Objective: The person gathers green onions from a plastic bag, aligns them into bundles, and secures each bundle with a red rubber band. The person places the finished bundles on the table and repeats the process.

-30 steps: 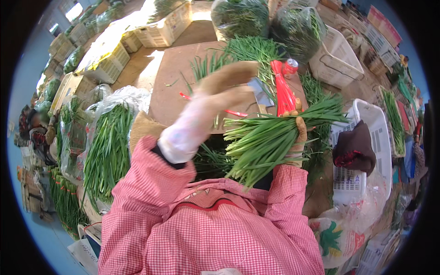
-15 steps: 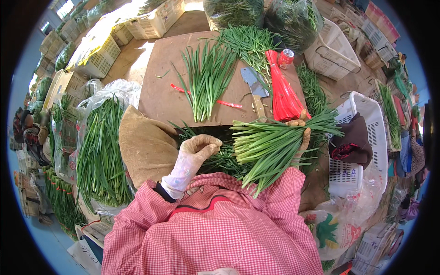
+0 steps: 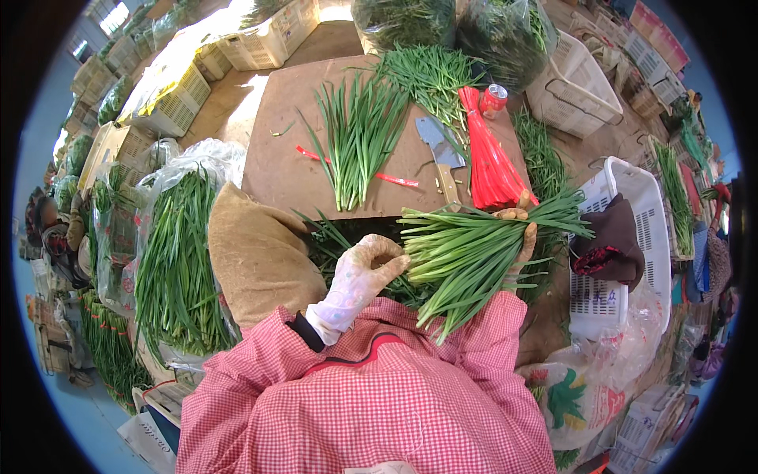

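My right hand (image 3: 521,229) grips a loose bunch of long green leafy stalks (image 3: 462,261), held crosswise with pale ends pointing left. My left hand (image 3: 375,265), in a pale stained glove, is pinched beside those ends; whatever lies between its fingertips is too small to make out. Ahead, a brown board (image 3: 280,103) carries another small bunch (image 3: 355,142), a red strip (image 3: 395,181), a cleaver (image 3: 442,158) with wooden handle, a sheaf of red ties (image 3: 493,170), a red can (image 3: 493,103) and a greens pile (image 3: 414,79).
A burlap-covered mound (image 3: 253,268) and bagged greens (image 3: 178,261) are left. A white crate (image 3: 655,253) with dark cloth (image 3: 608,245) is right. Crates (image 3: 166,107), another crate (image 3: 572,103) and stuffed bags (image 3: 403,28) lie beyond. A co-worker (image 3: 59,237) is at far left.
My left hand has dropped from over the board toward my body, then moved slightly right to the held bunch's pale ends, uncovering the cleaver and the bunch on the board.
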A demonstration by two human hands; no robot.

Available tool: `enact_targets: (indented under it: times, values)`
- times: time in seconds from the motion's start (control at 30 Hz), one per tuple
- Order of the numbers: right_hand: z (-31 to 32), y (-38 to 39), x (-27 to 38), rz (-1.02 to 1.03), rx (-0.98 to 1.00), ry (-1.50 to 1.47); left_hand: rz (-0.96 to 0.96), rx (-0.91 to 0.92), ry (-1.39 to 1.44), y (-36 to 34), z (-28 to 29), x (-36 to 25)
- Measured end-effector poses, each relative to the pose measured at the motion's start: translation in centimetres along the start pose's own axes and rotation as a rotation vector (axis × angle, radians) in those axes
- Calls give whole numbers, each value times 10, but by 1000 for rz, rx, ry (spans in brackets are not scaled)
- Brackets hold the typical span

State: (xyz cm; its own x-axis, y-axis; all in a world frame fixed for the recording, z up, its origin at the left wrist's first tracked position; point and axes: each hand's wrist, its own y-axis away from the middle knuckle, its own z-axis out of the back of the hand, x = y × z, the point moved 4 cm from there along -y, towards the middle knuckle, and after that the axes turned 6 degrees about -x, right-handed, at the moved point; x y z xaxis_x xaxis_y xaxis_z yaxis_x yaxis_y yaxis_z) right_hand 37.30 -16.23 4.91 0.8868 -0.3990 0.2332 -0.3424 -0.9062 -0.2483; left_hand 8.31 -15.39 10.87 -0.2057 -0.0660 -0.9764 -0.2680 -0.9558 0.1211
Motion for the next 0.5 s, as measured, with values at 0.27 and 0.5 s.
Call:
enact_targets:
  times: [0.27, 0.5]
  values:
    - [1, 2, -1, 11, 12, 47, -23, -1, 105, 0, -7, 5]
    - [12, 3, -8, 6, 18, 8, 117, 119, 190, -2, -30, 22]
